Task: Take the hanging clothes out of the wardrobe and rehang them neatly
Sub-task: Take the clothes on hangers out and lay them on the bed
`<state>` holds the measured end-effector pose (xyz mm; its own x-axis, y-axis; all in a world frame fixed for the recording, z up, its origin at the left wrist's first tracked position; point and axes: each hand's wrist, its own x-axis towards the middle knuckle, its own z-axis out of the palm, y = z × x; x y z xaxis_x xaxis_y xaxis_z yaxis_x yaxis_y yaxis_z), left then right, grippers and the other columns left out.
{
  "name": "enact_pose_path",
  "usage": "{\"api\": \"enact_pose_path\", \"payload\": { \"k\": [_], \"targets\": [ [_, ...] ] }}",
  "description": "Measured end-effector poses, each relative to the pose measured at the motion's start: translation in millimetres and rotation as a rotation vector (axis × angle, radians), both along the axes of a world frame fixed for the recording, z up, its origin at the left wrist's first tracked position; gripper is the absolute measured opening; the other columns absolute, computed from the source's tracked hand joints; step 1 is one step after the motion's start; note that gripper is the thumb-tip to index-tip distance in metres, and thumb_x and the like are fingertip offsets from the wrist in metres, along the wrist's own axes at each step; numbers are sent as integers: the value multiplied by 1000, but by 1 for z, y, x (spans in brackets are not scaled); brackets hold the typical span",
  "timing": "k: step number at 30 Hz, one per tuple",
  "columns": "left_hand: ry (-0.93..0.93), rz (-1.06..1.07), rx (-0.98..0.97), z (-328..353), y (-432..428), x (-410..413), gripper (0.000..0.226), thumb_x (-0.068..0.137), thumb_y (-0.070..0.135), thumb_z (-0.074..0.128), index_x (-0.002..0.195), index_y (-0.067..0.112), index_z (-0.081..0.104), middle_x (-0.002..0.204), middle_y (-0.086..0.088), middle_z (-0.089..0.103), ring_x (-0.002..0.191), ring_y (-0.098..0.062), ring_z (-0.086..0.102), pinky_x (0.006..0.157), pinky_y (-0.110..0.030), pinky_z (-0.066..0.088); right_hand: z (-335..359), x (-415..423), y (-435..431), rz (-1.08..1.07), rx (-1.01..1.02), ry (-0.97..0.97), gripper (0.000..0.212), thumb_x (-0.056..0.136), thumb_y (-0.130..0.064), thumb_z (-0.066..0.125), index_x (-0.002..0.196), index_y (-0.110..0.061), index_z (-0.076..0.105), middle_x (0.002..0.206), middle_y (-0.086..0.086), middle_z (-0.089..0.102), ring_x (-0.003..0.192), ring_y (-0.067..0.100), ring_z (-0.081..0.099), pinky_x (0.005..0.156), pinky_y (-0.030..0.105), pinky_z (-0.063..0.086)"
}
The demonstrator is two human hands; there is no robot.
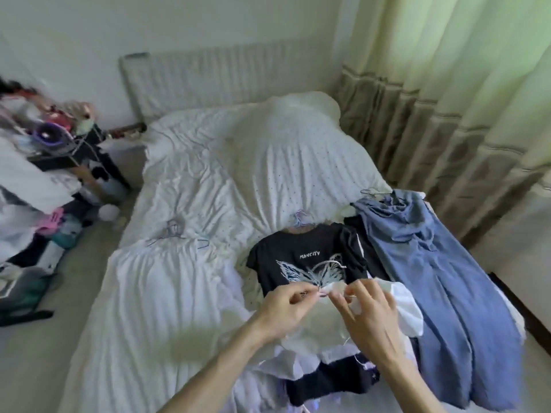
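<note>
Clothes lie spread over the bed (pixel 190 186). A black T-shirt with a butterfly print (pixel 307 257) lies on a hanger, its hook (pixel 299 219) pointing up the bed. Over its lower part lies a white garment (pixel 325 323). My left hand (pixel 286 308) pinches the top edge of that white garment, and my right hand (pixel 369 311) pinches it just to the right. A blue dress (pixel 441 281) on a hanger lies at the right. At the left lies a white pleated garment (pixel 155 293) with a wire hanger (pixel 173 231) at its top.
More dark and lilac clothes (pixel 328 380) are piled at the bed's near edge. A cluttered bedside stand (pixel 68 144) with bags and clothes fills the left. Curtains (pixel 447 99) hang at the right. A pillow (pixel 298 120) and headboard (pixel 208 76) are at the far end.
</note>
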<state>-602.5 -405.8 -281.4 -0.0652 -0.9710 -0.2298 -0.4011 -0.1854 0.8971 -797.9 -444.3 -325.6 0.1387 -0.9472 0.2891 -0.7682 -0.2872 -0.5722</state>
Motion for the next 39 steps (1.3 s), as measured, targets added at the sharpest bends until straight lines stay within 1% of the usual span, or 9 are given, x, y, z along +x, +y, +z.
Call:
{"api": "enact_pose_path", "payload": {
  "k": [4,8,12,15,18,22,28,33,39],
  "targets": [
    [-19,92,-24,9,43,35,36,82,70,57,101,44,73,88,-1,70,73,-10,56,72,-30,46,5,30,10,191,15,-22,46,87,-76,42,82,-33,57,90,-19,50,83,7,54,87,38,43],
    [-19,264,-66,21,79,70,31,85,62,63,99,39,77,71,16,63,63,-5,49,63,-22,39,13,55,21,384,65,-40,49,96,-67,32,107,-31,62,105,-18,60,99,13,59,92,40,41],
    [-34,414,-110,40,116,118,20,90,48,66,95,34,79,62,6,46,58,-9,36,55,-17,32,15,80,25,444,148,15,53,96,-65,22,117,-33,59,112,-16,63,108,15,55,94,35,35],
    [-133,548,-138,57,138,162,28,87,61,64,93,39,78,62,-1,49,58,-10,39,55,-22,33,17,104,25,531,240,-32,51,97,-68,22,118,-36,57,111,-15,60,105,14,56,91,38,43],
    [-183,631,-202,73,152,204,40,80,73,62,94,38,78,70,-4,65,66,-21,55,65,-36,45,23,138,26,637,347,-57,32,99,-56,32,110,-36,54,107,-13,60,98,12,59,82,35,46],
    [-312,691,-214,89,143,257,20,93,43,64,92,28,78,81,4,73,79,-20,66,75,-37,50,31,197,23,740,432,-104,22,102,-33,43,81,-40,45,82,-16,56,72,10,50,71,34,47],
    [-460,677,-184,67,82,361,26,94,53,57,93,34,74,82,11,72,80,-8,67,76,-36,51,7,298,-14,686,569,-106,14,102,-32,38,101,-31,52,78,1,64,72,15,59,71,36,50],
    [-376,610,-113,10,9,457,26,97,46,57,81,29,69,67,14,62,64,-4,55,65,-28,40,-32,386,-64,511,631,-78,19,102,-28,39,119,-30,47,75,1,66,68,15,62,65,32,47],
    [-335,623,89,-97,-87,559,28,91,53,53,72,36,64,60,22,57,79,-18,62,72,-31,43,-92,469,-129,360,717,71,38,102,-23,44,139,-23,37,117,13,65,94,35,62,72,35,42]
  ]
}}
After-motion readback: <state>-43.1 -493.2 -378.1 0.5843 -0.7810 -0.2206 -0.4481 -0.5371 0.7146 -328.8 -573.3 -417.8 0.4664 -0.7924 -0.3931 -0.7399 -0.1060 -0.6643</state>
